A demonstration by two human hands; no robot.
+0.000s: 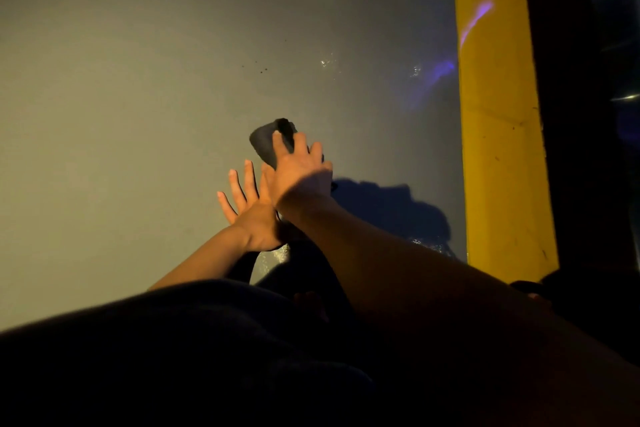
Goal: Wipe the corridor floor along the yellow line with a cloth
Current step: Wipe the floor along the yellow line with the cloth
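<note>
A dark grey cloth [266, 141] lies bunched on the grey corridor floor [138, 97], left of the broad yellow line [498, 114]. My right hand [301, 170] presses down on the cloth with its fingers spread flat over it. My left hand [246, 208] rests on the floor just left of and behind the right hand, its fingers straight and fanned out, holding nothing. The cloth's near part is hidden under my right hand.
Small dark specks [263, 70] and shiny wet patches [327, 62] dot the floor ahead of the cloth. A purple light reflection [443, 69] falls near the yellow line. Right of the line lies a dark strip [588, 149]. My dark-clothed knees [207, 357] fill the bottom.
</note>
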